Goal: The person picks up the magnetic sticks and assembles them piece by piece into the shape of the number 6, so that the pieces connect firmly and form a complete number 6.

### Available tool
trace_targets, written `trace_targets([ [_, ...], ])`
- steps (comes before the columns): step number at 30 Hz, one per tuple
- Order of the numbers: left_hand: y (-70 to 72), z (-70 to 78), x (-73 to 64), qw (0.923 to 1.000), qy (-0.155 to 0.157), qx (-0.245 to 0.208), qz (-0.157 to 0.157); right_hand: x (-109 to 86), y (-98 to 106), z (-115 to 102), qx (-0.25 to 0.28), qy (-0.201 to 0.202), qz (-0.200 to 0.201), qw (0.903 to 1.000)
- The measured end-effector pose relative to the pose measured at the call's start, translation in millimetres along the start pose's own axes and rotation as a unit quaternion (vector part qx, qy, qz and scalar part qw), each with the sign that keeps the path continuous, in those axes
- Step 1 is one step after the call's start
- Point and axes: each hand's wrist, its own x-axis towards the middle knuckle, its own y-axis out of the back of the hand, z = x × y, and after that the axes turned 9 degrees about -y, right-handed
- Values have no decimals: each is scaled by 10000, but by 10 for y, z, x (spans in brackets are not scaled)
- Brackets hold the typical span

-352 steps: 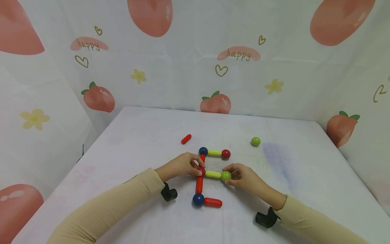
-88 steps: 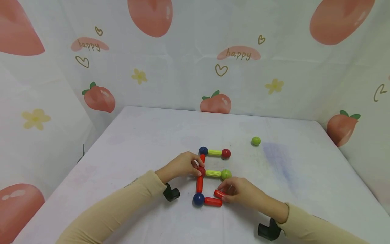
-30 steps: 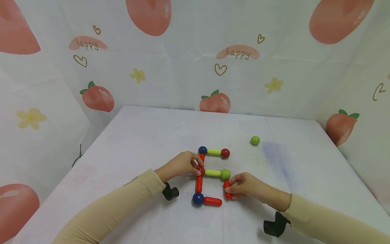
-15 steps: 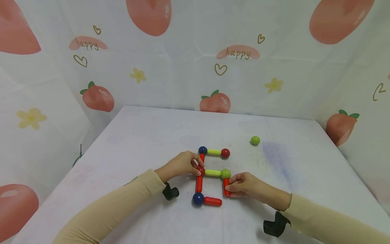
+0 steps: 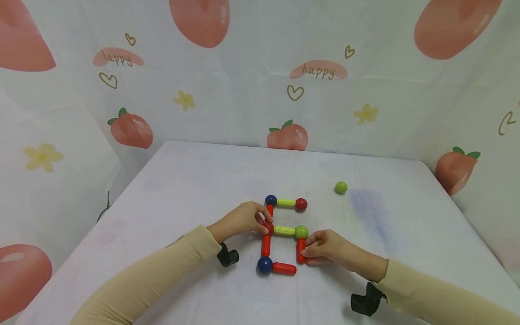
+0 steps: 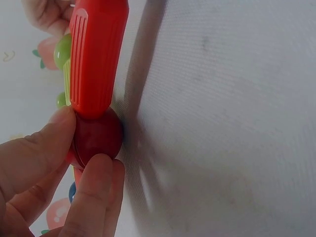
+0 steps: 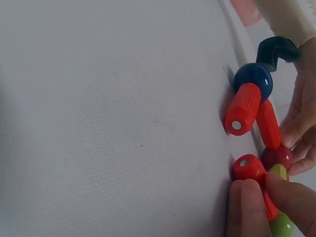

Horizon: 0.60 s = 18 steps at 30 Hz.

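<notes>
My left hand (image 5: 243,219) pinches the red ball (image 6: 98,136) at the left middle of a figure of toy building rods and balls lying flat. From that ball a red rod (image 5: 266,246) runs to the near blue ball (image 5: 265,265), and a yellow-green rod (image 5: 284,231) leads to a green ball (image 5: 301,232). Between thumb and fingers, my right hand (image 5: 335,250) holds another red rod (image 5: 301,253), its far end against the green ball. Its near end, with a pale disc, shows in the right wrist view, apart from the lower red rod (image 5: 284,269) on the blue ball.
Farther back, a blue ball (image 5: 271,200), a yellow-green rod (image 5: 286,203) and a red ball (image 5: 301,204) form the figure's top arm. One loose green ball (image 5: 341,187) lies at the back right of the white table (image 5: 203,176). A patterned cloth hangs behind.
The loose red rod from the back left came into my right hand, was turned lengthwise and brought against the green ball. My left hand has stayed on the red ball.
</notes>
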Motion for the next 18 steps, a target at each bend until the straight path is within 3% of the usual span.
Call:
trace_targets([
  [18, -3, -9, 18, 10000, 4, -36, -13, 11, -9, -8, -101, -52, 77, 9999],
])
